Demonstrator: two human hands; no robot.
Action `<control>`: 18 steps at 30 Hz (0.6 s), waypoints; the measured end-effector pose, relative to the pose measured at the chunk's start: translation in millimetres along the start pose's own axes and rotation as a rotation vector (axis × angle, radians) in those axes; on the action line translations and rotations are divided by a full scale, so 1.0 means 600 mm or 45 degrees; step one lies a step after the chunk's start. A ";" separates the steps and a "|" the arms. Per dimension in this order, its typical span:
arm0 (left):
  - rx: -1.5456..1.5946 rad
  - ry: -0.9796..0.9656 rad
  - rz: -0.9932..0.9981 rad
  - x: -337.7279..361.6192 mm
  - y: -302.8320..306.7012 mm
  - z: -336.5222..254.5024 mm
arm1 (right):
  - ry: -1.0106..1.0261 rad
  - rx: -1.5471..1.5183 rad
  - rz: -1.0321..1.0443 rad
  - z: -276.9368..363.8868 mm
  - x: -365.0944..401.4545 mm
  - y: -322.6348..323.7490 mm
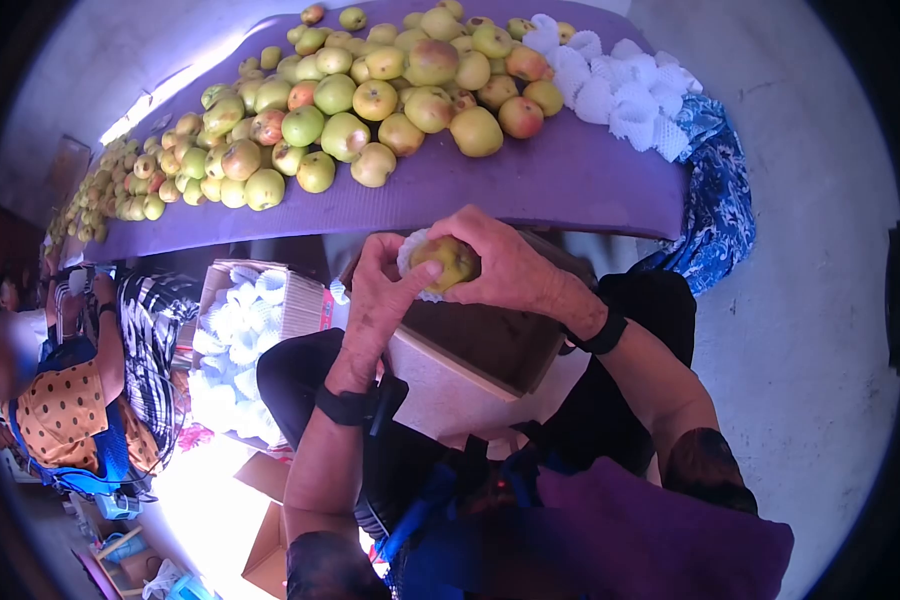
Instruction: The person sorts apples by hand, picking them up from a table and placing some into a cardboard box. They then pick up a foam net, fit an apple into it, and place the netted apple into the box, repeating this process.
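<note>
Between both hands, just past the table's near edge, is a yellow-green apple (450,264) with brownish patches. A white foam net sleeve (407,250) lies around its left side and lower edge. My left hand (380,290) grips the sleeve, its thumb pressed onto the apple's front. From the right, my right hand (505,262) curls over the top of the apple, fingers closed on it. Below the hands stands an open cardboard box (470,365), its inside dark and mostly in shadow.
Many apples (345,135) are heaped on the purple-covered table (560,185). White foam sleeves (630,95) lie at its right end beside a blue patterned cloth (720,190). On the left stands a box of foam sleeves (240,335); a person in a spotted top (65,405) sits beyond.
</note>
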State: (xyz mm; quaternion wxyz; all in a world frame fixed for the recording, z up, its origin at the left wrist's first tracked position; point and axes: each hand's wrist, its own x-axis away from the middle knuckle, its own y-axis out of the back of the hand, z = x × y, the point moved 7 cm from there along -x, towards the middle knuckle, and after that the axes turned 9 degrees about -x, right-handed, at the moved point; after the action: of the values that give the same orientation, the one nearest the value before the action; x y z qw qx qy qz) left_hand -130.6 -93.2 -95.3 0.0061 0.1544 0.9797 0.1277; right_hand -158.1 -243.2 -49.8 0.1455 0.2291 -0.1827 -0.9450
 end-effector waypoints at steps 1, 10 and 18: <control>-0.046 -0.043 0.029 0.000 -0.003 -0.005 | 0.002 0.002 -0.001 0.001 0.000 -0.001; 0.405 0.120 0.246 0.011 -0.018 -0.008 | -0.094 -0.344 -0.015 0.005 0.003 0.004; 0.581 0.063 0.264 0.012 -0.009 -0.021 | -0.468 -0.723 0.138 -0.052 0.020 0.009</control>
State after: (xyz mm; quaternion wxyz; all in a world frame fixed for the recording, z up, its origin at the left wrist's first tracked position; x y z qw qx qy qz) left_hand -139.6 -99.2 -84.6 -0.0659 0.2484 0.9619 -0.0932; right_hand -152.1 -261.0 -77.6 0.2182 -0.0047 0.0527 -0.9745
